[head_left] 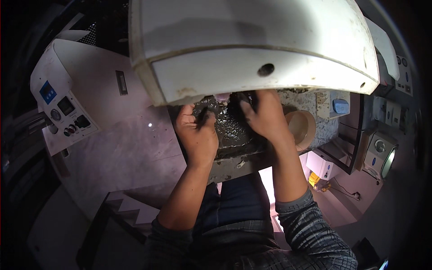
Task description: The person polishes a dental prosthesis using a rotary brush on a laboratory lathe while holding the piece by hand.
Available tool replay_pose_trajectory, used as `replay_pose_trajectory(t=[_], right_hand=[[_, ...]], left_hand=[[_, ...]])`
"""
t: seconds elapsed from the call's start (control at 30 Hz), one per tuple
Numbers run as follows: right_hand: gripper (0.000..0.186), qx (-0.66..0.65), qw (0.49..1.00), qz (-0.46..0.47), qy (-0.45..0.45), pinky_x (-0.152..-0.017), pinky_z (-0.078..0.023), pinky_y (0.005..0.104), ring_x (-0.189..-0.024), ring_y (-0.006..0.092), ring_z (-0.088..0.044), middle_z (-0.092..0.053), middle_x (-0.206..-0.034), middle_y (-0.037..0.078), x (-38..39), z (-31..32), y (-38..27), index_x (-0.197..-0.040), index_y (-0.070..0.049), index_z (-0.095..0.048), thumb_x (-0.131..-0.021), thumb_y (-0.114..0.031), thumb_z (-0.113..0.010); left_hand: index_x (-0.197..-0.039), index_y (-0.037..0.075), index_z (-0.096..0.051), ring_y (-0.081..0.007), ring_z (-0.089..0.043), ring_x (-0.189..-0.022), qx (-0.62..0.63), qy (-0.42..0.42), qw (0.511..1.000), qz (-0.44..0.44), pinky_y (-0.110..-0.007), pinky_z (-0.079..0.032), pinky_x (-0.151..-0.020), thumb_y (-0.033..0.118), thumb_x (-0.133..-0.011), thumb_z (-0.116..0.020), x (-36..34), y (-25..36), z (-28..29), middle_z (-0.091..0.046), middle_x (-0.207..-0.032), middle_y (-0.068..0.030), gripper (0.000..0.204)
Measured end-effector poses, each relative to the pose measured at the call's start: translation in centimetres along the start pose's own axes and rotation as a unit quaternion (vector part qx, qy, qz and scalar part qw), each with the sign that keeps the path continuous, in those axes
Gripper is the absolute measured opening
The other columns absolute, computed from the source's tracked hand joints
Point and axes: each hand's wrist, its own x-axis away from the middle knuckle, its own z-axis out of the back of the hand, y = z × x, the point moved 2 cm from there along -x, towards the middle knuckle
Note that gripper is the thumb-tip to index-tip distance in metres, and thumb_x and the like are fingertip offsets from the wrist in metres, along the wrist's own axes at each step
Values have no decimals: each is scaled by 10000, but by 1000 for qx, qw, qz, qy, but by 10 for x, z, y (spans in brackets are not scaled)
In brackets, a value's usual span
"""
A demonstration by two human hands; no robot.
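Observation:
A white machine housing overhangs a dark, wet tray with glistening grey slurry. My left hand is at the tray's left side, thumb raised and fingers loosely curled apart, nothing visible in it. My right hand reaches under the housing on the right, thumb bent and smeared dark; its other fingertips and anything in them are hidden. A small pale pink object shows between the hands beneath the housing's lower edge; its shape is unclear. A beige round basin sits beside my right wrist.
A blue block rests in a holder at right. A control panel with dials and buttons stands at left. Smaller white machines line the right side. A yellow item with a cord lies lower right.

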Motion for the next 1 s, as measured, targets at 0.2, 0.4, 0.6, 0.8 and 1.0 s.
replay_pose_trajectory(t=[0.2,0.4,0.6,0.8,1.0], right_hand=[[510,326,940,56,-83,-1049,-400,445,-1197,442,-502,-425,-1381,293,25,-57,24,-1334,76,-440,-870,-118,-528],[439,260,951,-75,-149,-1060,-382,445,-1177,441,-520,-475,-1332,303,84,-59,-3,-1268,100,-511,-924,-163,-434],[274,68,955,-170,-232,-908,-492,415,-967,401,-644,-651,-1009,276,64,-34,-6,-1063,63,-648,-845,-83,-568],[327,-349,935,-62,-22,-821,-508,293,-900,178,-651,-673,-986,151,53,16,-14,-1057,57,-641,-731,48,-670],[352,-116,983,142,-16,-762,-518,370,-858,374,-652,-623,-1027,257,29,14,-25,-1037,53,-619,-696,-36,-619]], left_hand=[[-1102,-41,-571,-122,-646,-809,117,-43,992,34,-227,-504,-729,-112,-840,-468,2,-12,7,-668,-972,-97,290],[-1115,-29,-575,-167,-655,-889,220,4,968,119,-269,-529,-779,-63,-853,-484,5,-19,9,-658,-1021,-116,280],[-1147,-48,-555,-165,-651,-928,100,-56,990,81,-266,-507,-850,-164,-783,-515,4,-24,4,-654,-1050,-110,384],[-1063,-68,-606,-127,-639,-900,-21,-75,997,3,-231,-484,-822,-170,-777,-522,2,-29,13,-666,-994,-94,315],[-1035,-73,-621,-102,-624,-806,-54,-63,996,-36,-206,-463,-715,-140,-786,-538,2,-28,-1,-670,-925,-82,271]])
